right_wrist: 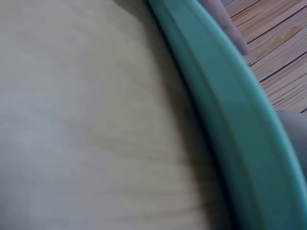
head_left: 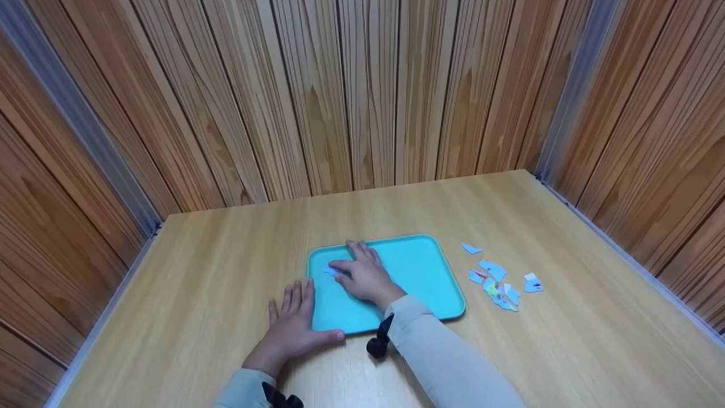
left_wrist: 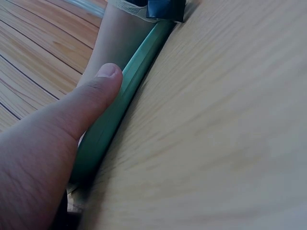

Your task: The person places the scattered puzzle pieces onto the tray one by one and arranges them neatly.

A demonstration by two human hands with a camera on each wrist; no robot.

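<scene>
A turquoise tray (head_left: 419,275) lies on the table. My left hand (head_left: 295,328) rests at its front left corner, fingers straight along the left side and thumb (left_wrist: 103,88) against the front rim. Over the tray's left half is my right hand (head_left: 362,276), its fingers extended and spread. The right index finger and thumb touch a small blue torn paper piece (head_left: 329,271) on the tray, partly covered by them. In the right wrist view the tray's outer wall (right_wrist: 235,100) hides most of the hand.
Several torn pieces of printed paper (head_left: 493,270) lie on the table (head_left: 226,272) right of the tray, some overlapping. One piece (head_left: 532,283) sits farther right, another (head_left: 470,248) farther back. Wood-patterned walls (head_left: 362,96) stand behind and at both sides.
</scene>
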